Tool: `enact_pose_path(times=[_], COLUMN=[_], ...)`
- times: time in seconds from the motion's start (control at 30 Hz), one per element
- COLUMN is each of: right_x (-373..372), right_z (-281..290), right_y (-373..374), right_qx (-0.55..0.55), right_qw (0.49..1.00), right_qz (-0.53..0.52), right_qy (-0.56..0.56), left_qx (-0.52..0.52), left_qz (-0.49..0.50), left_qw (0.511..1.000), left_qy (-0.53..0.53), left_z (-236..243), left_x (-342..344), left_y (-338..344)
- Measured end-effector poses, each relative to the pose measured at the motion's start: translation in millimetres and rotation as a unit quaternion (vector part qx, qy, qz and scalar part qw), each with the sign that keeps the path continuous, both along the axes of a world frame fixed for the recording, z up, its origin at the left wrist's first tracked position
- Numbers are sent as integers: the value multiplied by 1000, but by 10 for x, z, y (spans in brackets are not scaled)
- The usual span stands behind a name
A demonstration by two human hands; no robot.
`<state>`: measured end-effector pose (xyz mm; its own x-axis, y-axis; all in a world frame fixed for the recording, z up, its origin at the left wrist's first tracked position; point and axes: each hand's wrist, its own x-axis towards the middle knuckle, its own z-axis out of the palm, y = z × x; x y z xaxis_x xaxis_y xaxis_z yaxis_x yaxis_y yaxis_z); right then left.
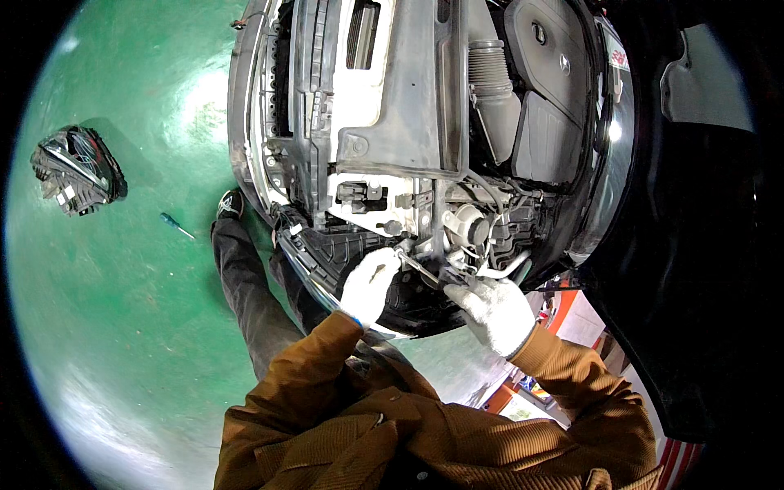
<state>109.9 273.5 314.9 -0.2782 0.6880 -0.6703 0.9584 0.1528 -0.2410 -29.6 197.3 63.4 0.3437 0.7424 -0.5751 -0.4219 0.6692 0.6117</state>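
Left hand (371,284): pinching one end of the metal rod (420,269)
Right hand (492,312): at its other end, grip unclear
Metal rod: between both hands
Round cap (478,232): beyond right hand

The person (441,445) is wearing a brown corduroy jacket (482,445) with ribbed long sleeves (580,376), a white glove (363,298) edged in blue at the cuff (357,319) on the left hand (370,284), a second white glove (500,322) on the right hand (492,313), dark trousers (245,286) and a dark, white-trimmed shoe (229,204).
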Motion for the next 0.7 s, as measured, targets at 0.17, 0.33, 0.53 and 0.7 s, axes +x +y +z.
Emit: enact_pose_path(times=[0.17,0.33,0.53,0.7], right_x=[37,70,-41,9], right_z=[-96,-138,-60,-135], right_y=[-132,-102,-40,-153], right_qx=[-25,-1,-95,-140], right_qw=[976,990,954,846], right_qz=[-199,-115,-279,-507], right_qy=[80,87,48,88], left_qx=[-5,8,25,32], left_qz=[16,10,7,15], left_qw=[1000,1000,1000,999], left_qy=[-26,-6,4,10], left_z=[-24,-13,-28,-38], left_x=[23,15,24,37], left_y=[-17,-15,-48,-24])
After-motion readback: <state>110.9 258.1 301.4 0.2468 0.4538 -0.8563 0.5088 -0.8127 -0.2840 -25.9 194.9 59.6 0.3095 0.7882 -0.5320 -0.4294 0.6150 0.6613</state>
